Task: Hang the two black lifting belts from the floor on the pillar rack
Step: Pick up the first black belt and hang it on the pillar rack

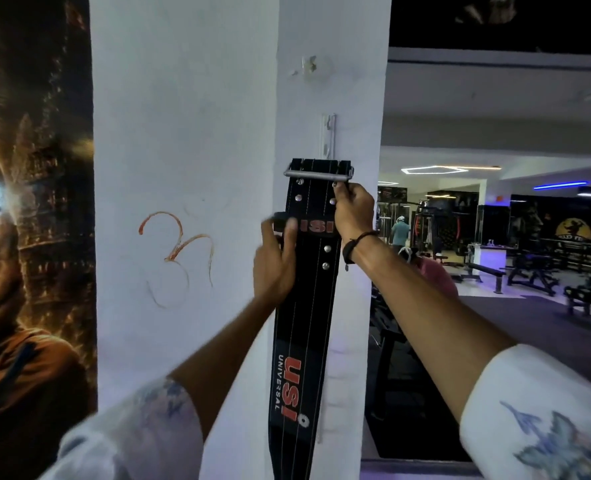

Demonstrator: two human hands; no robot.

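Note:
A black lifting belt (304, 306) with red USI lettering hangs flat against the white pillar (190, 133), its metal buckle (318, 172) at the top, just below a white hook rack (328, 136) screwed to the pillar. My right hand (354, 209) grips the belt's upper right edge under the buckle. My left hand (275, 261) holds the belt's left edge at the keeper loop, thumb across the front. Only one belt is in view.
A dark poster wall (31, 237) stands left of the pillar. To the right the gym floor opens up with benches (529, 271), machines and a person in a teal shirt (399, 232) far off.

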